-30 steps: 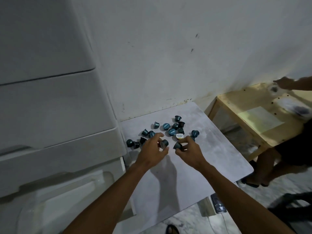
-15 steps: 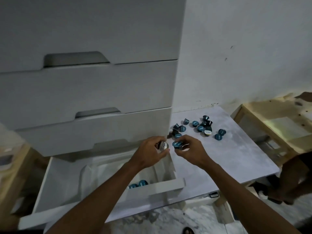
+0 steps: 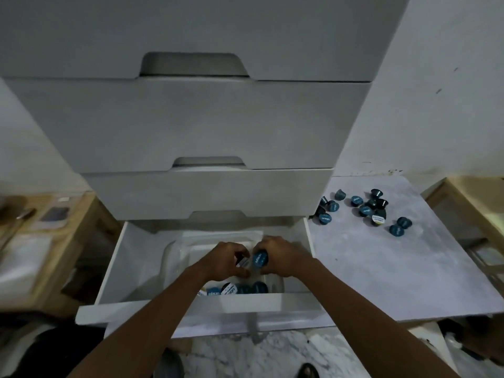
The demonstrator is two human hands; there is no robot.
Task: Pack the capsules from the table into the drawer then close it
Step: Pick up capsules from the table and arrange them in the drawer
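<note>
The bottom drawer (image 3: 174,305) of a white cabinet stands pulled open below me. Inside it sits a clear plastic tub (image 3: 174,249) with several blue capsules (image 3: 237,289) along its near side. Both hands hover over the tub, close together. My left hand (image 3: 223,259) grips a capsule with a white lid (image 3: 243,261). My right hand (image 3: 283,256) grips a blue capsule (image 3: 260,259). Several more blue capsules (image 3: 365,210) lie scattered on the grey table (image 3: 381,268) to the right of the drawer.
Closed white drawers (image 3: 207,124) rise above the open one. A wooden table (image 3: 469,203) stands at the far right, and a wooden shelf with papers (image 3: 41,241) sits on the left. Marble floor (image 3: 245,356) shows below the drawer front.
Both hands carried their capsules from the table, leftward and down, to above the tub in the open drawer. My view turned left from the table onto the cabinet.
</note>
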